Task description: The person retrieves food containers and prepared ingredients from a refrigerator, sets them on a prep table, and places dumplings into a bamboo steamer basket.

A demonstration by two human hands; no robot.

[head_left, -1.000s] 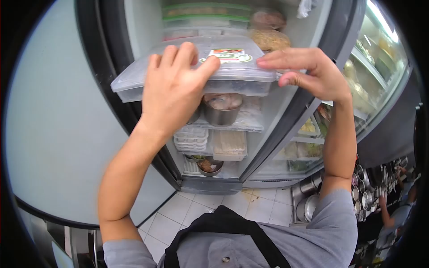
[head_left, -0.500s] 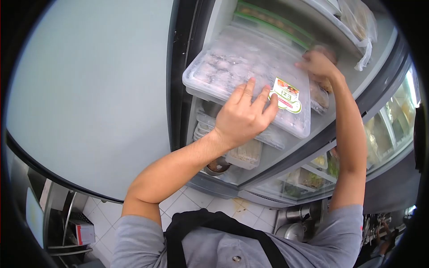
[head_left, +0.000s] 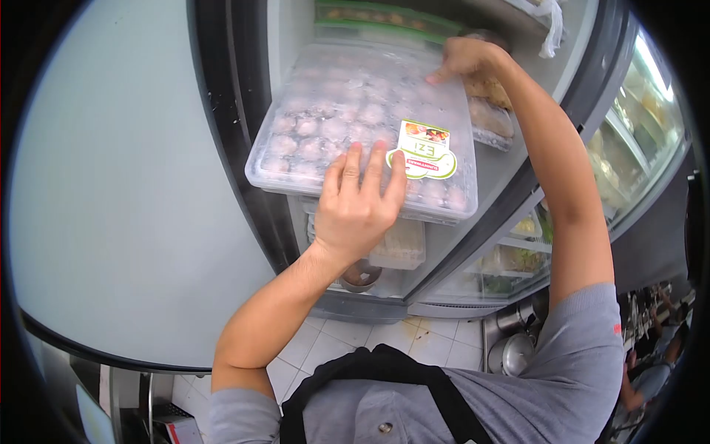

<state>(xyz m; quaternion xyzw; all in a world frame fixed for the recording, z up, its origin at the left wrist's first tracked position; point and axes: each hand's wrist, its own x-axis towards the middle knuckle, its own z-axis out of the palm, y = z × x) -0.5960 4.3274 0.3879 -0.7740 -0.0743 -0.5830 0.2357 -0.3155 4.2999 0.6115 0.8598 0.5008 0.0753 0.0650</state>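
A wide clear plastic box (head_left: 333, 111) with rows of round pale pieces under its lid juts out of the fridge, tilted towards me. My left hand (head_left: 359, 196) lies on the lid near its front edge, fingers spread, beside a white and green label (head_left: 425, 152). At the back right corner of the box is my right hand (head_left: 466, 61), its fingers bent down; their tips are partly hidden and blurred. Just right of the box sit bagged foods (head_left: 489, 122). Behind it is a container with a green rim (head_left: 384, 16).
The fridge door (head_left: 111, 185) stands open on the left. Lower shelves hold a pale tub (head_left: 399, 244) and a metal bowl (head_left: 361, 275). Glass-fronted shelves (head_left: 636, 140) are on the right. Metal pots (head_left: 512, 354) stand on the floor side. Another person (head_left: 651, 377) is at the far right.
The box has come to show its lid and contents from above. My right hand has gone from its front right corner to its back right corner. My left hand stays on the lid.
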